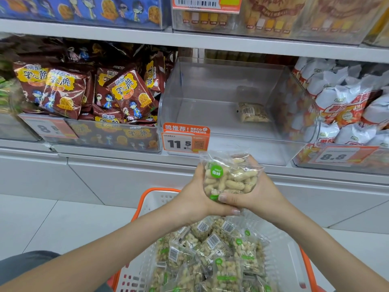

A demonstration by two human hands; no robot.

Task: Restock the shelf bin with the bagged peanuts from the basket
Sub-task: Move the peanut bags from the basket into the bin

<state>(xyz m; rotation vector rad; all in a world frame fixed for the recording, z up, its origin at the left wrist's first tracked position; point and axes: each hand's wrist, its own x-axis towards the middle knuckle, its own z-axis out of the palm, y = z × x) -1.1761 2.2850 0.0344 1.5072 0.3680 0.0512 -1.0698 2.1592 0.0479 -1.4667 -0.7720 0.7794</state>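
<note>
Both hands, left hand (pixel 194 197) and right hand (pixel 255 192), hold one bag of peanuts (pixel 230 175) tight between them, above the basket (pixel 147 203); the clear bin (pixel 210 89) sits straight ahead, higher up, nearly bare

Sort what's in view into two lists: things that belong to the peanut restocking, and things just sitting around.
Job:
held peanut bag, gripped by left hand and right hand
basket of bagged peanuts
clear shelf bin, one peanut bag inside
11.5 price tag

Not the job:
brown snack packs
white snack bags
8.8 price tag
</note>
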